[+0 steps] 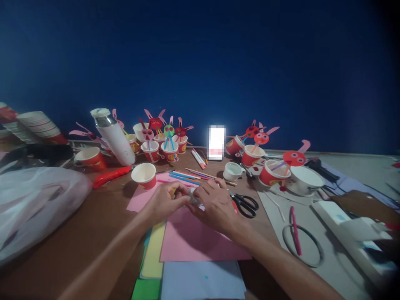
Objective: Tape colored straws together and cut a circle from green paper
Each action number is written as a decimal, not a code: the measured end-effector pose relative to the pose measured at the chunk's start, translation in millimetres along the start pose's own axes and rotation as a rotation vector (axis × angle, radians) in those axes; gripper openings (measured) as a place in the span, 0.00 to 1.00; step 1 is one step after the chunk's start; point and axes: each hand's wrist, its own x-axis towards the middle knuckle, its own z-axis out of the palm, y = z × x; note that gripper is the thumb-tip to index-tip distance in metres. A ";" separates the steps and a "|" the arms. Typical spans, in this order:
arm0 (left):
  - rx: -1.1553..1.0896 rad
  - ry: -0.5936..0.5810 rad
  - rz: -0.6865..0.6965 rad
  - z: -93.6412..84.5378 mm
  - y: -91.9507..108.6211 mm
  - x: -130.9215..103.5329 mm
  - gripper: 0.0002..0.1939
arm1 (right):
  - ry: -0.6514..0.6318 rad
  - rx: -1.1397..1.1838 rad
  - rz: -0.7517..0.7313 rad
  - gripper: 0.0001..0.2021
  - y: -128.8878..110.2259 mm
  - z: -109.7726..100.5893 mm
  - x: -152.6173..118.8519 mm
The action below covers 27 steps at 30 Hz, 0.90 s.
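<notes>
Head view: your left hand [165, 200] and right hand [215, 204] are meeting over the middle of the counter [103, 233]. Both are grasping a small translucent item [195, 198], left thumb and fingers pinching its left end, right fingers curling over its other side. Fingers are covering much of it; you cannot be telling its exact kind from here. The item is sitting between your hands, above the far part of a pink sheet [200, 246].

Under that sheet, a pale blue sheet [203, 281], a yellow sheet [153, 254] and a green sheet [146, 289] are showing. Black-handled scissors [248, 205] are lying just beside your right hand. Coloured pencils [184, 178] are lying beyond your hands, near a small white cup [233, 171]. An open paper cup [144, 175] is standing upright beyond your left hand.

Farther back, a white bottle [115, 137] is leaning among red cups bearing rabbit-eared paper faces; a green face [169, 131] is standing among the left group, and an orange-red face [293, 158] is rising at right. A plastic bag [40, 204] is resting at far left; a power strip [340, 233] is lying at right.
</notes>
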 end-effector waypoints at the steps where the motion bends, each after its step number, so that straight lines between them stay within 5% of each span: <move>1: -0.013 0.002 -0.008 0.6 0.9 0.0 0.05 | -0.011 -0.003 -0.001 0.11 0.1 0.4 -0.3; 9: -0.122 -0.010 -0.007 5.9 0.4 1.7 0.03 | -0.063 0.001 -0.015 0.11 2.7 1.3 -1.1; 19: 0.028 -0.086 0.067 -1.8 -7.4 1.7 0.06 | -0.056 0.019 -0.025 0.10 1.9 3.0 -1.3; 27: -0.167 -0.050 -0.041 -7.0 -18.5 3.5 0.10 | -0.028 0.077 -0.006 0.09 1.3 2.1 -0.7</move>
